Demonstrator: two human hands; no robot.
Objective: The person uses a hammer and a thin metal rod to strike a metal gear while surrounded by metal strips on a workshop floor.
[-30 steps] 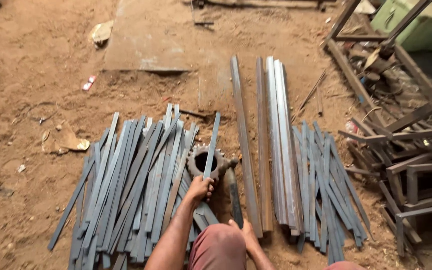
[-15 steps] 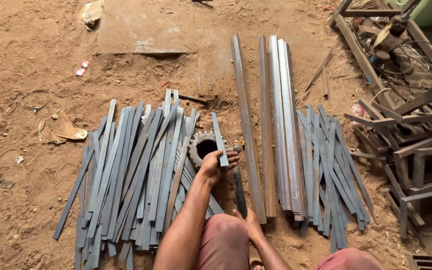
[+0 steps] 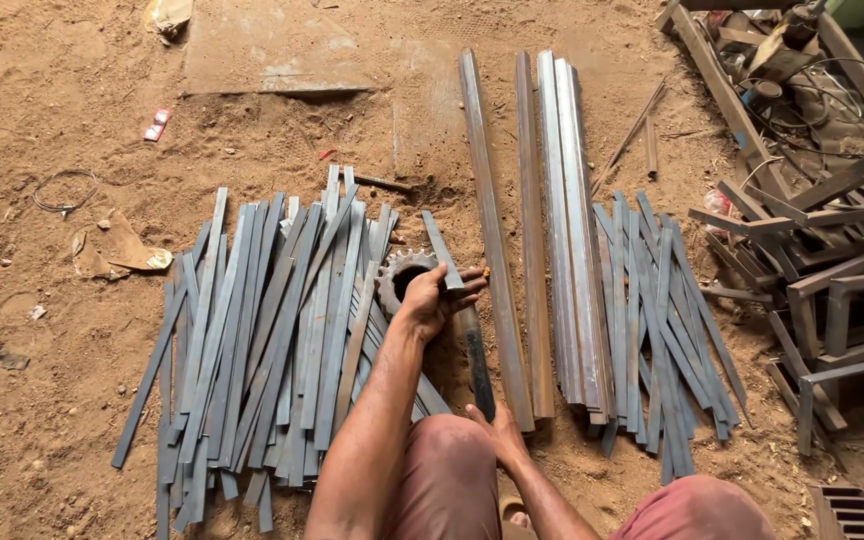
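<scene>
Now flat steel strip (image 3: 442,252) under left hand (image 3: 430,305) fingers (image 3: 467,278), over gear (image 3: 399,272).

Sandy ground (image 3: 72,120) bears a flat slab (image 3: 282,50) at the top, a wire loop (image 3: 64,190) and torn cardboard (image 3: 117,248) at left. Stacked metal frames (image 3: 822,260) stand at right, beside long angle bars (image 3: 552,220).

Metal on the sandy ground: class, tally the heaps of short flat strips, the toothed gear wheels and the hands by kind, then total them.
Heaps of short flat strips: 2 (left heap, right heap)
Toothed gear wheel: 1
Hands: 2 (left hand, right hand)
Total: 5
</scene>
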